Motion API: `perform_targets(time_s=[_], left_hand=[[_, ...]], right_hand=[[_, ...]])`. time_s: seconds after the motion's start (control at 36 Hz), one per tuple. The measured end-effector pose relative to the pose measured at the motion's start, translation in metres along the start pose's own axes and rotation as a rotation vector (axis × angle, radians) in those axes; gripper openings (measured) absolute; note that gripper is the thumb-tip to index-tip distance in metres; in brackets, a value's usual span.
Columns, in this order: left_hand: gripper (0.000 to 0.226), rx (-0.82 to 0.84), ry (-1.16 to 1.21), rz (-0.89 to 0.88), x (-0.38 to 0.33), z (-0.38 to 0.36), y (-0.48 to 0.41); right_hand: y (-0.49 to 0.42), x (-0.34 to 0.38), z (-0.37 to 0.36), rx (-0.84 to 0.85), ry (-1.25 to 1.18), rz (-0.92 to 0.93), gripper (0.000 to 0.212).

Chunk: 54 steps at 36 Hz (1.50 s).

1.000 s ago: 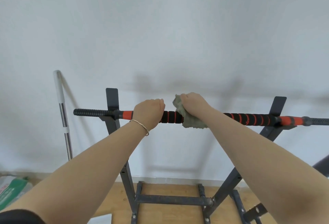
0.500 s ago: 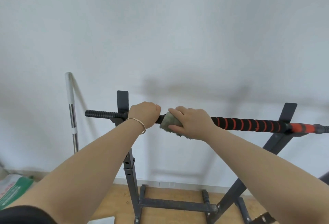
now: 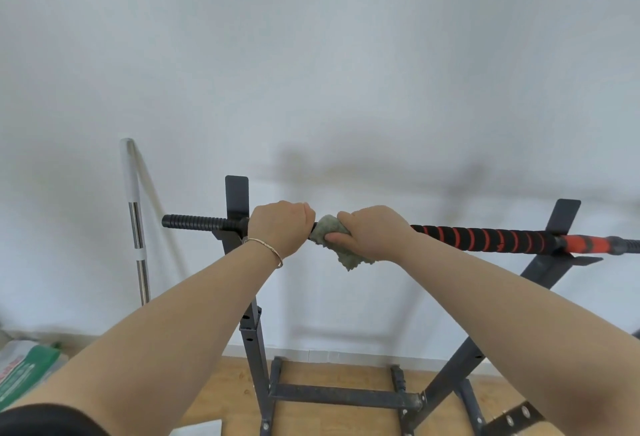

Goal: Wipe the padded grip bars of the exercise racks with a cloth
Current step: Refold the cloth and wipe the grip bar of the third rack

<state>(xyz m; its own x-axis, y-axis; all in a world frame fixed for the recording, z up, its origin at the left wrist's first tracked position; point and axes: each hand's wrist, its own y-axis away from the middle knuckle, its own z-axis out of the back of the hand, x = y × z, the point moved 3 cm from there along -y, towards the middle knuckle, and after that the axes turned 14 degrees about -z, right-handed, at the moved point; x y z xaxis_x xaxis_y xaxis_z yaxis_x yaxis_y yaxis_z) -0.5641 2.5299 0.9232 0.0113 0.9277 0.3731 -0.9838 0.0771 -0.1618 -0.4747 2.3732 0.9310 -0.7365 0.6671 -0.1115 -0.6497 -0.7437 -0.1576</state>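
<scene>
The padded grip bar (image 3: 485,236) lies level across the cradles of the dark steel rack (image 3: 237,200), and everything here is placed from that bar. The left hand (image 3: 278,228) is wrapped round the bar near its left cradle, fingers (image 3: 301,216) curled over the top in a firm hold. Just beside it on the bar, the right hand (image 3: 374,233) clasps a grey-green cloth (image 3: 351,259) round the padding, thumb underneath, with a loose tail of cloth hanging below the bar.

The cloth looks light, soft and limp. It should bunch and conform to the round padding, so it is best held wadded in the palm and wrapped round the bar, as it is now. The black and red foam likely gives a little under pressure and drags on the fabric, so strokes along it probably need a squeeze rather than a light touch. The bar only rests in its cradles and may roll, which is why a bracing hold on it seems sensible. A chrome barbell (image 3: 136,228) leans on the wall beyond the bar's left end.
</scene>
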Motion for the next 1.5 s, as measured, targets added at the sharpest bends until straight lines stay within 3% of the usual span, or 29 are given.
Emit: perform_targets(time_s=[0.22, 0.36, 0.47, 0.53, 0.64, 0.78, 0.89, 1.06, 1.14, 1.17, 1.28, 1.39, 1.5], left_hand=[[0.013, -0.039, -0.026, -0.006, 0.0, -0.002, -0.001], [0.021, -0.063, -0.057, -0.016, -0.005, 0.001, 0.007], [0.027, -0.239, -0.073, 0.022, -0.005, 0.007, 0.011], [0.026, -0.23, -0.085, 0.023, -0.006, 0.007, 0.011], [0.025, -0.044, -0.122, 0.036, -0.005, 0.0, 0.007], [0.026, -0.048, -0.071, 0.033, -0.007, 0.014, -0.003], [0.027, -0.053, 0.077, 0.01, -0.019, 0.028, -0.025], [0.01, 0.203, 0.366, 0.034, -0.034, 0.019, -0.05], [0.031, 0.251, 0.648, 0.166, -0.031, 0.009, -0.053], [0.031, 0.255, 0.646, 0.154, -0.031, 0.008, -0.053], [0.018, 0.16, 0.218, -0.064, -0.036, 0.011, -0.049], [0.02, 0.091, 0.097, -0.088, -0.042, 0.012, -0.045], [0.02, 0.051, 0.09, -0.066, -0.042, 0.013, -0.042]], right_hand=[[-0.016, 0.0, 0.003, 0.248, -0.23, -0.116, 0.053], [-0.037, -0.005, 0.003, 0.547, -0.328, -0.278, 0.054], [-0.047, -0.014, 0.002, 0.685, -0.319, -0.33, 0.058], [-0.051, -0.021, -0.001, 0.612, -0.377, -0.371, 0.058], [-0.046, -0.033, 0.005, 0.314, -0.625, -0.405, 0.057], [-0.005, -0.065, 0.036, 0.001, -0.818, -0.432, 0.054], [0.032, -0.079, 0.05, -0.117, -0.608, -0.464, 0.052], [0.055, -0.047, 0.015, -0.15, -0.234, -0.288, 0.044], [0.057, -0.031, -0.002, -0.259, -0.026, -0.264, 0.051], [0.055, -0.029, -0.005, -0.305, 0.021, -0.269, 0.05], [0.043, -0.028, -0.004, -0.515, 0.101, -0.259, 0.041], [0.033, -0.029, -0.001, -0.493, 0.105, -0.291, 0.043], [0.023, -0.03, -0.005, -0.269, 0.164, -0.309, 0.045]])
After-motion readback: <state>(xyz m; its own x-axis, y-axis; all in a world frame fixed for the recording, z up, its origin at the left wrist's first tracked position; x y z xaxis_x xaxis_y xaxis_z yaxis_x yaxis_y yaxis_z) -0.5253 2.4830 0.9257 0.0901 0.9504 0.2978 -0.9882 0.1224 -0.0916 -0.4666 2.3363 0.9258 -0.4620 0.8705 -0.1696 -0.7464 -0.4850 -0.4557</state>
